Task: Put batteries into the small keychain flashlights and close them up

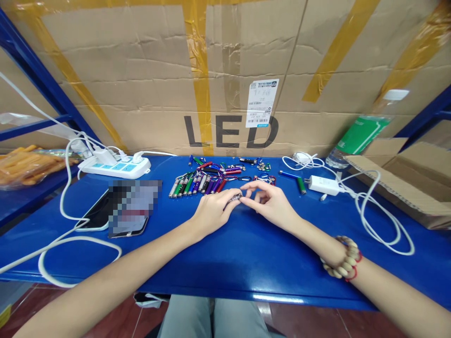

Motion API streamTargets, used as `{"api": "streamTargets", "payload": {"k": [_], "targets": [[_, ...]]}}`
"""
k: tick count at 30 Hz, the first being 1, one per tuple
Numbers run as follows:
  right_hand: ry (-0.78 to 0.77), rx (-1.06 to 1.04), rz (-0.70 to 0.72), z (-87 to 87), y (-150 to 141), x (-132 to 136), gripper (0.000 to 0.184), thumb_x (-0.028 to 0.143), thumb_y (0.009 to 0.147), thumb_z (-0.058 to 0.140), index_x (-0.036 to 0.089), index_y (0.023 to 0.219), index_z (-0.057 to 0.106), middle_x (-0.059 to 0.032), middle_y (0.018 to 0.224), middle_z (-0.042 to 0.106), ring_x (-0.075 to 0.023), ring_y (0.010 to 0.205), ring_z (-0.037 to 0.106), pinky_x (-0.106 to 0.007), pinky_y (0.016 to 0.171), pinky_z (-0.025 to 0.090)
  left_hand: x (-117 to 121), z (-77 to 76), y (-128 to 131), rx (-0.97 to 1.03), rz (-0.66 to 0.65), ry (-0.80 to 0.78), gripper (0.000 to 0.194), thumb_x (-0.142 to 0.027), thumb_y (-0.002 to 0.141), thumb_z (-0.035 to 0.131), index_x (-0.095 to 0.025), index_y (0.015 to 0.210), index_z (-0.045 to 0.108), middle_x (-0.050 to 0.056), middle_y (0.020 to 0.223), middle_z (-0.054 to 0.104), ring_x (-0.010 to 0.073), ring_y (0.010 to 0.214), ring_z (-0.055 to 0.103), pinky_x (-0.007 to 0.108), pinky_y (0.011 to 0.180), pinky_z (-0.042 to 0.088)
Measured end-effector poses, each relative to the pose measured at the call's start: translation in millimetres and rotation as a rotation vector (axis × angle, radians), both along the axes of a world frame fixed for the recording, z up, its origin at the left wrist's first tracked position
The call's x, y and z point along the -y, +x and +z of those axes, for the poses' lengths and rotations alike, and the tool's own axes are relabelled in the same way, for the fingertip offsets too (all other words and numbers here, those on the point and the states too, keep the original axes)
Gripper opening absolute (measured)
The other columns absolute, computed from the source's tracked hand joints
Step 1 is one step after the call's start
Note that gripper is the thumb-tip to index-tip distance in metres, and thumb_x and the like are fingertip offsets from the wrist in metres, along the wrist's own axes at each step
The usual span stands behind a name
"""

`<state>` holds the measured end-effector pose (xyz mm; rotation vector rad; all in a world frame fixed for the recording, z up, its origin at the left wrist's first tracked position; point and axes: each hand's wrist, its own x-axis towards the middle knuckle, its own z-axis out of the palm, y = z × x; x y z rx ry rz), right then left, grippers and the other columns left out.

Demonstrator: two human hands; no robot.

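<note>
In the head view, my left hand (215,210) is closed around a small metallic flashlight (235,197), and the fingers hide most of its body. My right hand (269,203) meets it from the other side, with thumb and index finger at its exposed end and the other fingers curled. Just beyond my left hand lies a row of small flashlights (193,185) in silver, green, black, purple and red. Loose flashlight parts, small clips and a black tube (248,160) are scattered behind them. Right of my hands are a blue tube (289,174) and a green tube (300,185).
Two phones, one a black-screened phone (95,211), lie at left by a white power strip (116,166) and looping cables. A white charger (323,185), a water bottle (362,134) and an open carton (398,188) stand at right. A large LED box (151,94) walls off the back.
</note>
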<state>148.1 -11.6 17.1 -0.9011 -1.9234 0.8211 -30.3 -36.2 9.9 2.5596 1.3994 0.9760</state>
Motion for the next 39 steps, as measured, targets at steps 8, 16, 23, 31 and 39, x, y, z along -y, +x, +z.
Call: {"api": "streamTargets", "payload": {"k": [8, 16, 23, 31, 39], "targets": [[0.180, -0.022, 0.015, -1.2, 2.1, -1.5, 0.015, 0.029, 0.074, 0.067, 0.016, 0.082, 0.070, -0.0047, 0.082, 0.064, -0.0054, 0.047, 0.045, -0.020, 0.042, 0.040, 1.5, 2.5, 0.2, -0.047, 0.017, -0.055, 0.018, -0.029, 0.090, 0.042, -0.021, 0.099, 0.055, -0.001, 0.085, 0.069, 0.0150, 0.073, 0.066, 0.022, 0.062, 0.046], [0.022, -0.057, 0.059, -1.0, 3.6, -3.6, 0.019, 0.035, 0.074, 0.066, 0.017, 0.076, 0.070, -0.0050, 0.082, 0.063, -0.0051, 0.041, 0.048, -0.022, 0.039, 0.043, -0.4, 1.0, -0.3, -0.039, 0.002, -0.027, 0.023, -0.028, 0.091, 0.040, -0.022, 0.102, 0.059, 0.000, 0.099, 0.068, 0.0148, 0.085, 0.065, 0.022, 0.071, 0.048], [0.071, 0.006, -0.039, -1.4, 2.4, -3.1, 0.025, 0.039, 0.073, 0.066, 0.016, 0.081, 0.070, -0.0059, 0.081, 0.064, -0.0061, 0.045, 0.047, -0.021, 0.039, 0.040, -1.6, -2.0, -0.6, 0.019, 0.025, -0.012, 0.024, -0.029, 0.091, 0.042, -0.021, 0.103, 0.060, 0.001, 0.098, 0.069, 0.0145, 0.084, 0.066, 0.021, 0.071, 0.050], [0.044, -0.002, -0.021, -3.2, 0.3, -1.4, 0.023, 0.035, 0.073, 0.064, 0.013, 0.076, 0.068, -0.0055, 0.076, 0.062, -0.0058, 0.043, 0.047, -0.022, 0.040, 0.038, -3.2, -2.2, -1.5, -0.045, 0.016, -0.022, 0.025, -0.028, 0.092, 0.038, -0.020, 0.104, 0.059, 0.003, 0.103, 0.067, 0.0171, 0.093, 0.064, 0.027, 0.082, 0.049], [0.036, -0.005, -0.010, -2.0, -0.3, -0.3, 0.022, 0.035, 0.073, 0.063, 0.014, 0.076, 0.067, -0.0048, 0.076, 0.061, -0.0051, 0.043, 0.045, -0.021, 0.039, 0.038, -1.8, 0.3, -0.3, -0.020, 0.007, -0.051, 0.023, -0.027, 0.091, 0.039, -0.021, 0.103, 0.058, 0.001, 0.101, 0.067, 0.0168, 0.090, 0.064, 0.027, 0.079, 0.049]]}}
